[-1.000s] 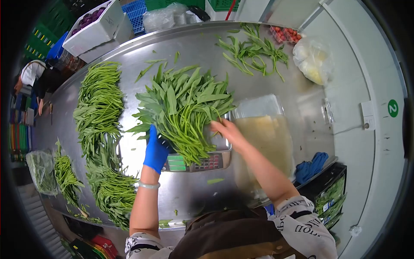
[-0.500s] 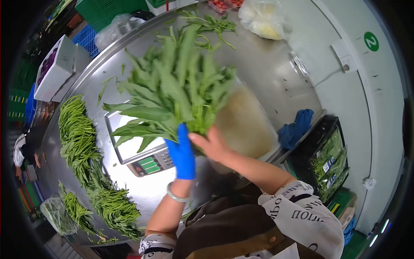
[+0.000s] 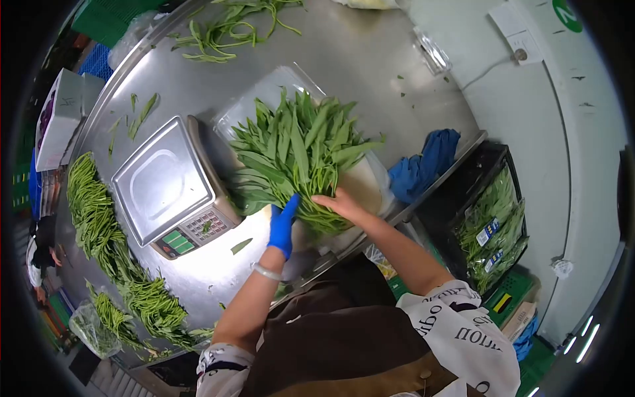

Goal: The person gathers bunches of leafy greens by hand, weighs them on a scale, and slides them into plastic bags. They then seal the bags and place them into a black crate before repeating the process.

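A thick bunch of leafy greens (image 3: 301, 142), like water spinach, lies with its leaves pointing away from me and stems toward me. My left hand (image 3: 283, 226), in a blue glove, holds the stem end from the left, thumb raised against it. From the right, my bare right hand (image 3: 340, 204) grips the same stems. Under the bunch are clear plastic sheets or bags (image 3: 241, 109) and a pale flat surface (image 3: 365, 185), mostly covered. Left of the bunch stands a digital scale (image 3: 162, 182) with a bare metal pan.
Long rows of greens (image 3: 99, 205) line the table's left side. Loose stems (image 3: 231, 30) lie at the far edge. A blue cloth (image 3: 423, 165) sits at the right edge, near a black crate (image 3: 456, 212) with bagged greens. Another person (image 3: 41, 255) is at far left.
Both hands have carried the bunch from over the scale to the right, down onto the plastic. The scale's pan is now uncovered. My view has shifted too.
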Demonstrator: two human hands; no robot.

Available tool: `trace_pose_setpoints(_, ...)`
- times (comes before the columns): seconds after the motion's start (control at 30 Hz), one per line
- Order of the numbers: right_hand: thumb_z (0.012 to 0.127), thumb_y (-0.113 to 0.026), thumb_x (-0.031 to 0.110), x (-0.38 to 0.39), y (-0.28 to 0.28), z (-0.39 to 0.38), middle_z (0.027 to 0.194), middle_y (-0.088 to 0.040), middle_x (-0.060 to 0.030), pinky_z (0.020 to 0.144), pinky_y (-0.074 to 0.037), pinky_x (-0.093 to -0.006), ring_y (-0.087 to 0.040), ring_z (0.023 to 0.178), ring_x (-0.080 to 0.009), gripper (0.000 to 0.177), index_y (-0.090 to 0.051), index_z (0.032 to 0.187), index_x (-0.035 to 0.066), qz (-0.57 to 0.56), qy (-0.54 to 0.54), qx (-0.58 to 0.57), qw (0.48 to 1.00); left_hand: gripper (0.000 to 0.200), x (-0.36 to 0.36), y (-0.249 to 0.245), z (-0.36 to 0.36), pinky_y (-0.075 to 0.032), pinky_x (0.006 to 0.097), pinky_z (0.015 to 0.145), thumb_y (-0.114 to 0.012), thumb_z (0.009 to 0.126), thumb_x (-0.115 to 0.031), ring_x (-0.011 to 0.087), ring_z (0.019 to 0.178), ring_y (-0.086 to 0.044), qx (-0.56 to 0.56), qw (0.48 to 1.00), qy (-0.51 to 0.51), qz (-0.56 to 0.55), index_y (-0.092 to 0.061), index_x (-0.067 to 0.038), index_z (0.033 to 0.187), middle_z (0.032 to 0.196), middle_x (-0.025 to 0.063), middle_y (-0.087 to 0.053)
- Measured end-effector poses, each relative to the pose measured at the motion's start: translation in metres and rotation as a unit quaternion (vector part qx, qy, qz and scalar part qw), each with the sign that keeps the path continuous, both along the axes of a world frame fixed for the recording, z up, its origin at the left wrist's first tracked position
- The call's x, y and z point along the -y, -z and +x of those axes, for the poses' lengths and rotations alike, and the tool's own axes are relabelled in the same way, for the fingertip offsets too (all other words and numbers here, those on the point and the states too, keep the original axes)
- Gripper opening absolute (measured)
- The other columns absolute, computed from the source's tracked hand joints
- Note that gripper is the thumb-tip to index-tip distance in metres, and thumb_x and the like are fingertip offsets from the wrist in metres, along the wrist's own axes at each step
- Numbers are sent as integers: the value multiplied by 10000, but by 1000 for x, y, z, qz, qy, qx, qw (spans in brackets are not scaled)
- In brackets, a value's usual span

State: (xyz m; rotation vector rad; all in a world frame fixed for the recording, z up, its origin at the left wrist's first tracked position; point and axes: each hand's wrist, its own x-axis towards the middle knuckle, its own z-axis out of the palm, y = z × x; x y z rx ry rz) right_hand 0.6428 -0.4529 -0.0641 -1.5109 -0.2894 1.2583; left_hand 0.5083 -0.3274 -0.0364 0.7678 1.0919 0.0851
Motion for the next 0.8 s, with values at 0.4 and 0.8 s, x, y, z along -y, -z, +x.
trace_pose_setpoints(0.4,747,-609,94,1,-45,81,1014,-577,-28,687,-516,-338,-587,914,-224,208,-624,955,89,58,-164,671,720,243,21,25,-64,-443,286,839,-516,942,-180,150,928,-567,-120,954,-123,247,-620,-53,1123,1058,58,-629)
trace_pose_setpoints(0.8,725,-638,148,-8,-61,83,764,-518,-24,608,-490,-329,-562,754,-195,112,-544,761,99,147,-284,689,650,183,30,-3,61,-442,404,626,-689,800,-165,304,710,-585,-46,689,238,683,-653,-82,959,766,101,-613)
